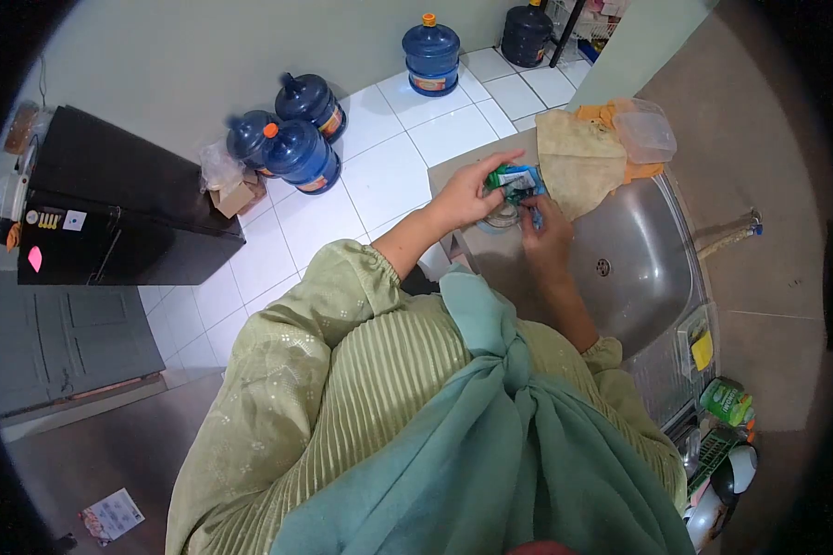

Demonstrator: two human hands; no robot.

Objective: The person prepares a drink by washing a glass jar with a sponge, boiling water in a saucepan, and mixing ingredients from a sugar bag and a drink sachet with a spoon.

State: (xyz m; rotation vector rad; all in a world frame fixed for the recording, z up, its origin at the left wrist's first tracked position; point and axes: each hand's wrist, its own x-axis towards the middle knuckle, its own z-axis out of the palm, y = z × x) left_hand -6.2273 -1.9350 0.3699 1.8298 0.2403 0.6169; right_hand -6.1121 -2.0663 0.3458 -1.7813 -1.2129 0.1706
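A small green-and-blue sachet [516,179] is held up over the counter, left of the sink. My left hand [469,192] grips its near side between thumb and fingers. My right hand [548,231] is closed at the sachet's lower edge, its fingertips pinched there. Just below the hands, a clear round glass container [500,220] stands on the counter, partly hidden by them. What is inside it is not visible.
A beige cloth [578,159] and a clear plastic tub [645,131] lie beyond the hands. To the right is a steel sink [652,268] with a tap [731,239]. A yellow sponge [702,351] sits near its rim. Blue water jugs [304,157] stand on the floor by a black fridge [130,203].
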